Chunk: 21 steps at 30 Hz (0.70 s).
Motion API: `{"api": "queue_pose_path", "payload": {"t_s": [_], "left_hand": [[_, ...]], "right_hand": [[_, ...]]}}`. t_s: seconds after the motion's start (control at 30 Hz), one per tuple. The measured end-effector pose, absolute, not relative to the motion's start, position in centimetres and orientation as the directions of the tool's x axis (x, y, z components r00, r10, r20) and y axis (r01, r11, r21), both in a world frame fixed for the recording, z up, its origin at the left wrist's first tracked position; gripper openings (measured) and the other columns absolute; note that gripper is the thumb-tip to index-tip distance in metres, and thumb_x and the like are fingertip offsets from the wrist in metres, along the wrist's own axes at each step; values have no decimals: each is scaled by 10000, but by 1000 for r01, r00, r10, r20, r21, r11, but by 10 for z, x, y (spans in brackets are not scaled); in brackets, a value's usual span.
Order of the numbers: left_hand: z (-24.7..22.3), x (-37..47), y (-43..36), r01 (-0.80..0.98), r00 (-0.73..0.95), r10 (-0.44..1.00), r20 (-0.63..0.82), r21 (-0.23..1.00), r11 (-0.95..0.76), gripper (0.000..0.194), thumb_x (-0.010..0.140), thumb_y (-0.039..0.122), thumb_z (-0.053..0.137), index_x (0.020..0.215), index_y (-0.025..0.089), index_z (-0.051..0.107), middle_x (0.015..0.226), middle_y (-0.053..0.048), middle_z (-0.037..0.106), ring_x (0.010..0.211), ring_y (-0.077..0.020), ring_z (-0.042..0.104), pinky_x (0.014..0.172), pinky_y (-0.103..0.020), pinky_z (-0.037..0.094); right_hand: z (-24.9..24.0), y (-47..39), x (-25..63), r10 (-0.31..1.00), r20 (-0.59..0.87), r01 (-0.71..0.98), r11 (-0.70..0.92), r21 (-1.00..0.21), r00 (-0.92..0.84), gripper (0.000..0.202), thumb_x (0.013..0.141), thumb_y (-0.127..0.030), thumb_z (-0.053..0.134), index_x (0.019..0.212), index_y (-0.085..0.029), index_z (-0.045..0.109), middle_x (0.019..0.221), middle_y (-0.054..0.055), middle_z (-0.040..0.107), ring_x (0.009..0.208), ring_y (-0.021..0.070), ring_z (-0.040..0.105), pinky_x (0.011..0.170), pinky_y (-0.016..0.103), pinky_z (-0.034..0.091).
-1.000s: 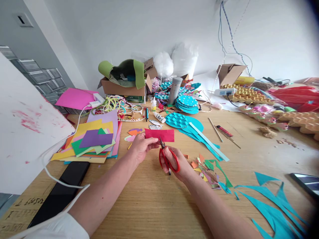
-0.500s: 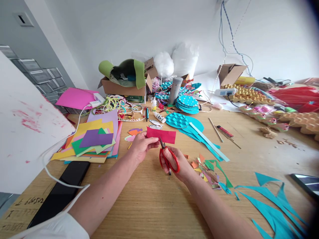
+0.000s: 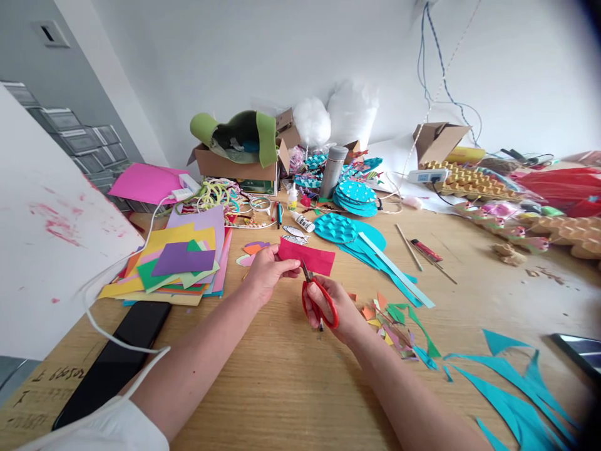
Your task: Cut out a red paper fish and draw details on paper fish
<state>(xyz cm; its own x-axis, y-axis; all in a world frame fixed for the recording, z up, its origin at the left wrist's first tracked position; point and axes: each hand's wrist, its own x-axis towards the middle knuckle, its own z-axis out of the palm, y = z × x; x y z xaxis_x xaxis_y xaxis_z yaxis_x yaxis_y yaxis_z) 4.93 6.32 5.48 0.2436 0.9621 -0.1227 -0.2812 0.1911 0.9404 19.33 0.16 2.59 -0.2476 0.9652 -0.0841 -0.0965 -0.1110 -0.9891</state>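
Well in from the left edge of the desk [image 3: 282,394], the left hand [image 3: 270,270] pinches the red paper [image 3: 310,255] while the right hand [image 3: 337,307] grips scissors [image 3: 308,276] at it, cutting seemingly underway, the next move calling for steady paper.

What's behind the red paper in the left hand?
Past its upper edge, white fish-shaped cutouts lie on the table. The red paper, held by the left hand, hides whatever is directly behind it from view.

Green felt [image 3: 268,139] atop cardboard box [image 3: 235,165]; grey flask [image 3: 333,172] beside stacked blue discs [image 3: 355,194].
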Motion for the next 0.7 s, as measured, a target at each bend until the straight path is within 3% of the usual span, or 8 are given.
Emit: {"api": "queue_pose_path", "payload": {"t_s": [0.7], "left_hand": [[53, 51, 64, -314, 231, 963, -141, 926, 211, 249, 568, 139, 755, 764, 122, 602, 677, -17, 677, 546, -107, 617, 568, -232, 504]], "right_hand": [[24, 1, 193, 967, -89, -108, -117, -987, -239, 533, 746, -681, 609, 637, -174, 487, 485, -43, 490, 351, 76, 467, 361, 192, 324]]}}
